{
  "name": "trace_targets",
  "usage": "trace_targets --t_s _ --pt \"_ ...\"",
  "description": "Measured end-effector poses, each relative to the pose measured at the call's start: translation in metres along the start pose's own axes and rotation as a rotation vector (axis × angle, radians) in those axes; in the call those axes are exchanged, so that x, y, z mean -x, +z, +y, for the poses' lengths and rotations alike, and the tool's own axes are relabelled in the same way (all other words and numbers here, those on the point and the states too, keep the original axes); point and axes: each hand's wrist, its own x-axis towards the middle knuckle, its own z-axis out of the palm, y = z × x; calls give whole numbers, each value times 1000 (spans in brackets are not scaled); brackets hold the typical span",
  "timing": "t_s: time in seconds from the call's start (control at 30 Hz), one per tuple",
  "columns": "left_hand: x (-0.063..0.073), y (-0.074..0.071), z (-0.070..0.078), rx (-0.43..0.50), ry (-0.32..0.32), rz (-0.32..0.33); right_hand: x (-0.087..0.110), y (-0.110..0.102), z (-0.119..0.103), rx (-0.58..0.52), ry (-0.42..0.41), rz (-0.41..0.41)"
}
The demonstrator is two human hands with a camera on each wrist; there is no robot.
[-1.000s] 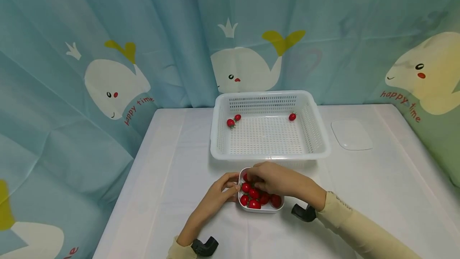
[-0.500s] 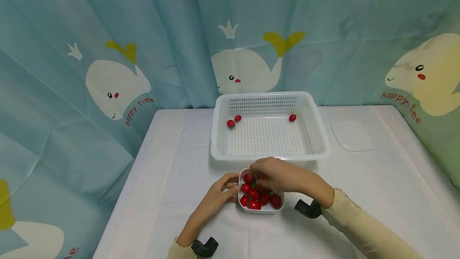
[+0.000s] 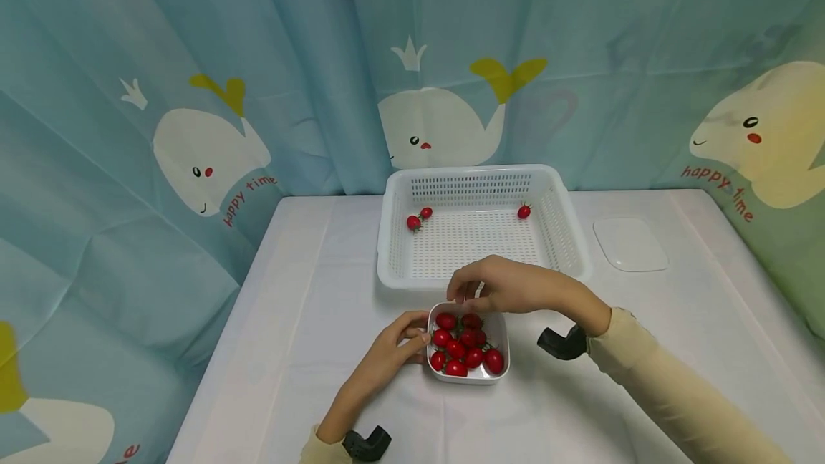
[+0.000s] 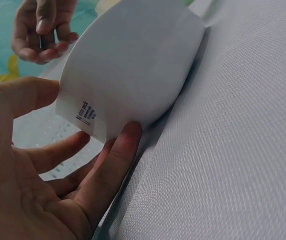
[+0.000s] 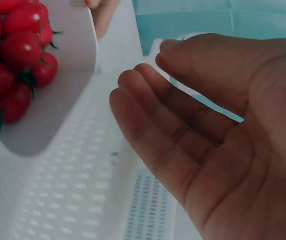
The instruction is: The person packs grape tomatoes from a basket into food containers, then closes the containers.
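Observation:
A small white plastic box holding several red cherry tomatoes stands on the white-covered table. At its left side my left hand holds it, thumb at the rim and fingertips against the outer wall, which bears small dark print in the left wrist view. Just above the box's far edge hovers my right hand, its fingers loosely bent and holding nothing; the right wrist view shows a bare palm. The tomatoes, with green stems, fill much of the box there.
Behind the box sits a large white perforated basket with two tomatoes at its left and one tomato at its right. A clear lid lies to the right. A blue whale-print curtain hangs behind the table.
My right hand has come up out of the small box and away toward the basket, uncovering the tomatoes under it. The left hand has stayed at the box's side.

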Motion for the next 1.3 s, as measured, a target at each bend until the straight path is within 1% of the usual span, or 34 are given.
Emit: trace_targets --t_s 0.13,0.23,0.53,0.6,0.7,0.77,0.87,1.0,1.17,1.3 --pt "0 1 0 6 2 2 -2 -15 6 19 17 51" --pt "1 1 1 13 6 2 -4 -27 13 30 47 95" --pt "1 1 1 -1 7 1 -10 -57 44 69 128 234" --pt "0 1 1 0 8 4 -11 -62 50 73 153 261" --pt "0 2 1 3 5 7 -12 -68 60 47 210 292" --pt "0 2 1 6 2 6 -13 -72 66 31 255 308" --pt "0 2 0 5 -1 5 -15 -77 74 19 295 325" --pt "0 1 0 4 1 11 -20 -84 82 13 349 330" --pt "0 1 0 7 2 11 -26 -93 89 1 446 334" --pt "0 1 -1 7 -1 11 -28 -98 95 11 479 331"
